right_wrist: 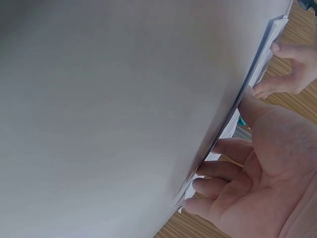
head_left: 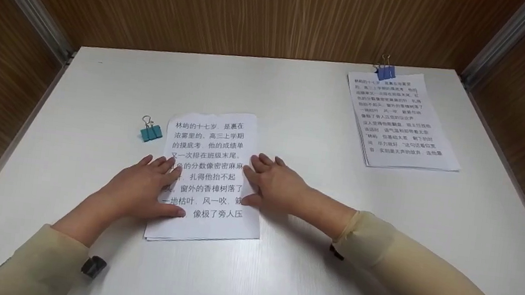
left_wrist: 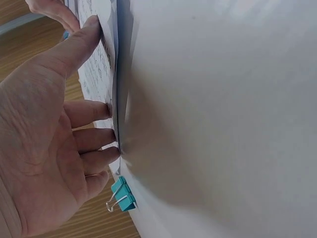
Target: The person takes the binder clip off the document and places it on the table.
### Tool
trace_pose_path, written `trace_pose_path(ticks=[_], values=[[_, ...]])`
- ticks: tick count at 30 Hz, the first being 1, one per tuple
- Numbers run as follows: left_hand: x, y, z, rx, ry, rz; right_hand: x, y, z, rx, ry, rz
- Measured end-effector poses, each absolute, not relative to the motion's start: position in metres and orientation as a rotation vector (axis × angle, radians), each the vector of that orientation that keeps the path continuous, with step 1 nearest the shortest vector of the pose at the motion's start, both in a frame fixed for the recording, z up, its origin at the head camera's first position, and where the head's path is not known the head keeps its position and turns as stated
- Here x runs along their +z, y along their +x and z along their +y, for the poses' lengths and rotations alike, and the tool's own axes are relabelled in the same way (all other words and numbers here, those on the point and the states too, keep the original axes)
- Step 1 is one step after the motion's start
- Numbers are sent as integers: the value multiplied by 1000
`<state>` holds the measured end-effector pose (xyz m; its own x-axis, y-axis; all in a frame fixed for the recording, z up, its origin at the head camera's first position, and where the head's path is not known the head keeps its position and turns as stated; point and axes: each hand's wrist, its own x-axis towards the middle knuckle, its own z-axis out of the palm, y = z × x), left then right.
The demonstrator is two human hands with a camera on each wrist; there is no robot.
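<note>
A stack of printed paper sheets (head_left: 211, 174) lies on the white table between the two hands. Along its left edge, my left hand (head_left: 142, 188) touches the sheets with its fingertips, and its thumb rests on the top page near the lower corner. Against the right edge stands my right hand (head_left: 280, 187), fingers spread along the side. In the left wrist view the fingertips meet the side of the stack (left_wrist: 99, 64). The right wrist view shows the right fingers (right_wrist: 218, 171) slightly bent at the paper's edge. A teal binder clip (head_left: 151, 133) sits just left of the stack.
At the back right lies another printed stack (head_left: 403, 122), held at its top by a blue binder clip (head_left: 386, 72). Wood-grain panels (head_left: 269, 13) enclose the white table (head_left: 265, 288) at the back and both sides.
</note>
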<state>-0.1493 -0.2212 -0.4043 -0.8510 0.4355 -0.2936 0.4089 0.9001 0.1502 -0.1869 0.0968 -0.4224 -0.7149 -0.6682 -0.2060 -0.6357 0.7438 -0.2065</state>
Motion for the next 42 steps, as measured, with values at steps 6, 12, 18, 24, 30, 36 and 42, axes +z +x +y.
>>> trace_pose_path(ticks=[6, 12, 18, 24, 30, 36, 42], values=[[-403, -150, -223, 102, 623, 2743, -423, -188, 94, -176, -1002, 2671], [-401, -152, -219, 75, 623, 2732, -420, -191, 98, -237, -989, 2641], [-397, -154, -212, 26, 630, 2726, -421, -195, 105, -394, -964, 2616], [-391, -157, -206, -22, 654, 2728, -420, -197, 124, -517, -971, 2653], [-381, -165, -201, -15, 644, 2770, -411, -200, 167, -584, -894, 2739], [-366, -179, -173, -37, 733, 2834, -405, -203, 232, -602, -767, 2848], [-353, -195, -120, -43, 903, 2854, -395, -206, 295, -610, -580, 2898]])
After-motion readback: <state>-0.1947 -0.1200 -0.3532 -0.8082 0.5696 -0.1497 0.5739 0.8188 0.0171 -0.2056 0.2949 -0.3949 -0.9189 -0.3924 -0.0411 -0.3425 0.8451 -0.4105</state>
